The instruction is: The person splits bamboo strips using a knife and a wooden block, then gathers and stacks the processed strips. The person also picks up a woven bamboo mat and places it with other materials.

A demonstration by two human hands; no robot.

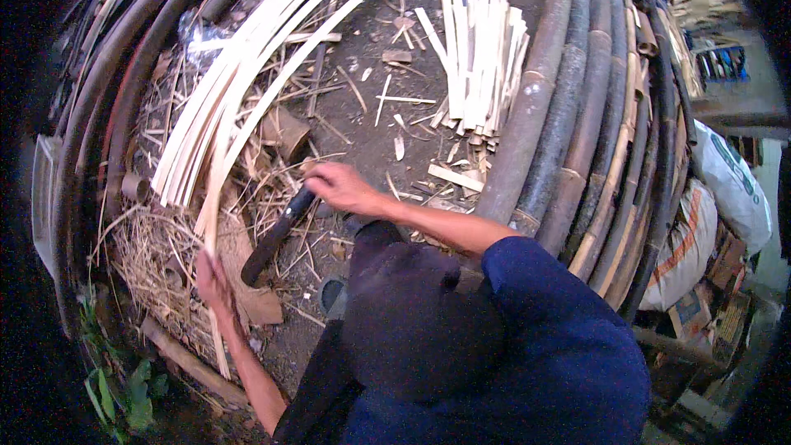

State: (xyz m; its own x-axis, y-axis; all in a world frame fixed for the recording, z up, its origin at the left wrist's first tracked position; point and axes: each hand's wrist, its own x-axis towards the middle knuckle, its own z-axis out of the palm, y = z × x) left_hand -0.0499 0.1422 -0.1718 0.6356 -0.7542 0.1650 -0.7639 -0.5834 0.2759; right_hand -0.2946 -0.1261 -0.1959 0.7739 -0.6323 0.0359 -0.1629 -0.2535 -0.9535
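My left hand is closed around a long, pale bamboo strip, which sticks out above and below the fingers. My right hand grips the handle of a knife with a broad dark blade. The blade slants down toward the left, its tip over or beside a brown piece of wood; contact cannot be made out. Beyond my left hand, a sheaf of long pale strips curves away toward the upper right. A bunch of shorter cut strips lies on the ground farther off to the right.
Thick bamboo poles run along the right, and more dark poles line the left. Shavings and straw-like scraps litter the ground. White sacks stand at the far right. Green leaves grow at the lower left.
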